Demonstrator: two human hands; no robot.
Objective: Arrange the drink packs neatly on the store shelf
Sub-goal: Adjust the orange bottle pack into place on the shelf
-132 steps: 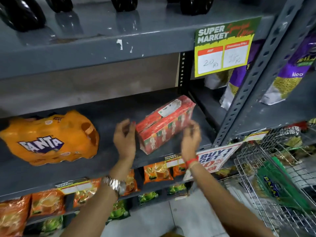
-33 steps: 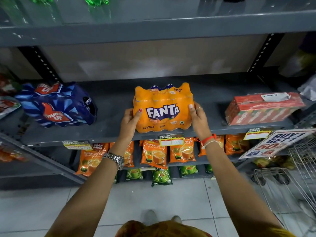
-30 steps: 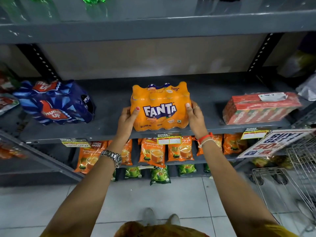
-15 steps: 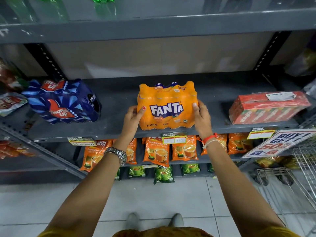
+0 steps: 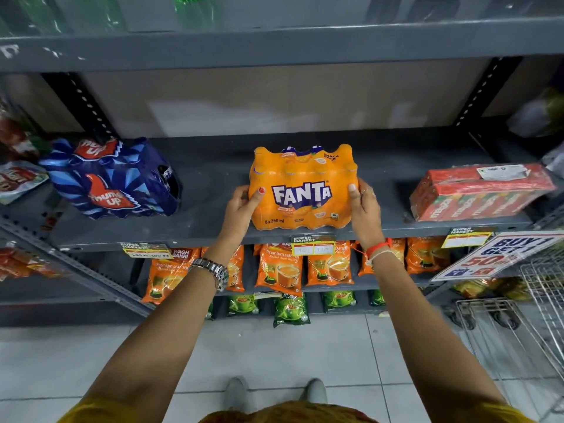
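An orange Fanta pack (image 5: 303, 187) stands at the front middle of the grey shelf (image 5: 207, 221), label facing me. My left hand (image 5: 241, 206) grips its left side and my right hand (image 5: 364, 209) grips its right side. A blue Thums Up pack (image 5: 113, 178) lies tilted on the same shelf to the left. A red juice-carton pack (image 5: 479, 192) lies on the shelf to the right.
Orange tea pouches (image 5: 279, 271) and green pouches (image 5: 291, 309) hang on the lower shelves. A wire shopping trolley (image 5: 537, 300) stands at the right beside a promo sign (image 5: 491, 254). Price tags (image 5: 312, 245) line the shelf edge. Green bottles sit on the upper shelf.
Earlier both hands were at the red carton pack. Over the last second they hold the Fanta pack at the shelf front, and it has barely shifted; the view has drifted slightly.
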